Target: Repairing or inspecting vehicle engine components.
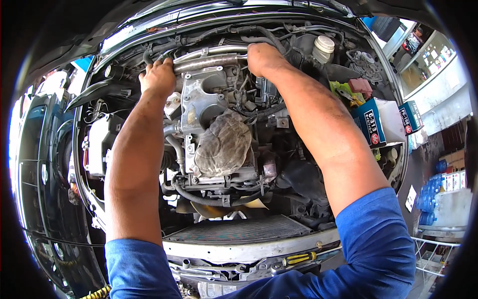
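Observation:
A dull metal tube [206, 63] lies crosswise behind the engine's grey metal cover [201, 102], with a thinner shiny bar at its right end. My right hand [264, 59] is closed in a fist around that bar. My left hand [158, 80] is at the tube's left end, its fingers bent down beyond the knuckles; what they grip is hidden. Along the far side of the tube runs a paler curved pipe [226, 49]. Nearer to me, a stained grey rag [224, 144] lies bunched on the engine.
Hoses and wiring crowd the engine bay. A white-capped reservoir [323, 49] stands at far right. Blue-and-white boxes [373, 122] rest on the right side. Across the front are the radiator [239, 231] and a pale crossmember bearing a yellow-and-black screwdriver [298, 258]. A dark vehicle [42, 164] stands at left.

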The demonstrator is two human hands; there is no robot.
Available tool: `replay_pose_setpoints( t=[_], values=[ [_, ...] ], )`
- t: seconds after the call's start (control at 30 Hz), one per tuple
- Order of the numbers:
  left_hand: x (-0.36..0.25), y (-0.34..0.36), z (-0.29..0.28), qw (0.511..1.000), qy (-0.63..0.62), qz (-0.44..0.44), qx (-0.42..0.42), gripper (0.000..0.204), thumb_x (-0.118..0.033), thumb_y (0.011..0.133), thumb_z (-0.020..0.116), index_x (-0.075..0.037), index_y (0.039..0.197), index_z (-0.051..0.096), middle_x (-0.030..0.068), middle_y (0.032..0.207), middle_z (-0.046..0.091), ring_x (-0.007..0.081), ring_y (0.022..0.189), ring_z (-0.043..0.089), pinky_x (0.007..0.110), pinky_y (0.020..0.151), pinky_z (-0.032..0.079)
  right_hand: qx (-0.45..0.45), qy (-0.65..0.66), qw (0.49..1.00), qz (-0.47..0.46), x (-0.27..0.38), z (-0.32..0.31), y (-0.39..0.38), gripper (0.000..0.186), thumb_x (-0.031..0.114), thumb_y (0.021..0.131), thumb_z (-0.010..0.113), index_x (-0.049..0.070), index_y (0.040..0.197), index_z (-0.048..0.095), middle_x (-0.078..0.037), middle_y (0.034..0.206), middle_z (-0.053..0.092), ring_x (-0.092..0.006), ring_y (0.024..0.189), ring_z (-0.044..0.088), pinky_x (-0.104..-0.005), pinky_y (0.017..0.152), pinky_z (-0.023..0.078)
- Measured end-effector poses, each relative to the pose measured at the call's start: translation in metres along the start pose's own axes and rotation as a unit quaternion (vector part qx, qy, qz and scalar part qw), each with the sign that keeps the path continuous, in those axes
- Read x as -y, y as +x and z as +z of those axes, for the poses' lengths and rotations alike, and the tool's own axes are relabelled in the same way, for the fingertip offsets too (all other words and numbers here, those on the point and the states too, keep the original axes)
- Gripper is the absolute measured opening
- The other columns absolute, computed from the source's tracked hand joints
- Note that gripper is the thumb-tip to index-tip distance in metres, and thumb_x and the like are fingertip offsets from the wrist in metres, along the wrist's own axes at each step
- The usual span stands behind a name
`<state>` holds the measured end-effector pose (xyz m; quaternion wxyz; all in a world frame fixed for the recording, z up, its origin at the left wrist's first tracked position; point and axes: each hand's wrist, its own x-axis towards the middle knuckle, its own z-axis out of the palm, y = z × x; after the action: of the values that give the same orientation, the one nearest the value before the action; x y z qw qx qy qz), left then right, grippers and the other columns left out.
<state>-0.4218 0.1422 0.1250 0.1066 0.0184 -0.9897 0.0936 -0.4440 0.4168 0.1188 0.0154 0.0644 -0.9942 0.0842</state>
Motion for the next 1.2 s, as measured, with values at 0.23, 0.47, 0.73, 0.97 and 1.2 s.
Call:
replay_pose_setpoints(
  t=[0.23, 0.47, 0.73, 0.97, 1.2],
  values=[
    [-0.004, -0.001, -0.023, 0.996, 0.008, 0.046, 0.075, 0.031, -0.020, 0.096, 0.052, -0.011, 0.124, 0.062, 0.0174, 0.121, 0.069, 0.0372, 0.116, 0.065, 0.053, 0.099, 0.051, 0.047, -0.033, 0.998, -0.023, -0.009, 0.009, 0.014, 0.033, 0.004, 0.082, 0.066, 0.003, 0.114, 0.075, -0.023, 0.114, 0.073, -0.0375, 0.108, 0.071, -0.0442, 0.091, 0.057],
    [-0.026, -0.115, -0.073, 0.965, -0.042, 0.167, 0.200, 0.033, -0.023, 0.093, 0.057, 0.001, 0.115, 0.061, 0.0267, 0.105, 0.071, 0.0421, 0.100, 0.070, 0.049, 0.091, 0.055, 0.054, -0.029, 0.992, -0.114, -0.023, 0.009, 0.003, 0.047, 0.006, 0.087, 0.061, 0.015, 0.133, 0.064, -0.017, 0.123, 0.070, -0.0362, 0.116, 0.066, -0.0445, 0.096, 0.054],
    [-0.017, -0.083, -0.017, 0.995, -0.024, 0.044, 0.081, 0.025, -0.017, 0.091, 0.053, -0.010, 0.113, 0.061, 0.0243, 0.095, 0.073, 0.0438, 0.092, 0.071, 0.053, 0.083, 0.057, 0.027, -0.020, 0.998, -0.061, -0.012, 0.010, -0.001, 0.046, 0.005, 0.087, 0.061, 0.017, 0.132, 0.065, -0.016, 0.124, 0.070, -0.0360, 0.116, 0.066, -0.0461, 0.098, 0.054],
    [-0.012, -0.079, -0.009, 0.997, -0.034, 0.062, 0.030, 0.026, -0.017, 0.091, 0.050, -0.010, 0.114, 0.061, 0.0269, 0.095, 0.072, 0.0464, 0.091, 0.070, 0.055, 0.083, 0.056, 0.023, -0.002, 0.999, -0.022, -0.009, 0.009, -0.002, 0.036, 0.009, 0.088, 0.062, 0.009, 0.124, 0.071, -0.018, 0.127, 0.068, -0.0349, 0.118, 0.066, -0.0465, 0.097, 0.055],
    [-0.014, -0.077, -0.008, 0.997, -0.036, 0.043, 0.060, 0.034, -0.018, 0.091, 0.051, -0.013, 0.122, 0.060, 0.0277, 0.106, 0.071, 0.0466, 0.101, 0.069, 0.056, 0.091, 0.054, 0.028, 0.033, 0.999, -0.033, -0.009, -0.004, -0.017, 0.030, 0.009, 0.088, 0.065, 0.000, 0.115, 0.073, -0.025, 0.121, 0.069, -0.0376, 0.114, 0.068, -0.0481, 0.094, 0.056]
  ],
)
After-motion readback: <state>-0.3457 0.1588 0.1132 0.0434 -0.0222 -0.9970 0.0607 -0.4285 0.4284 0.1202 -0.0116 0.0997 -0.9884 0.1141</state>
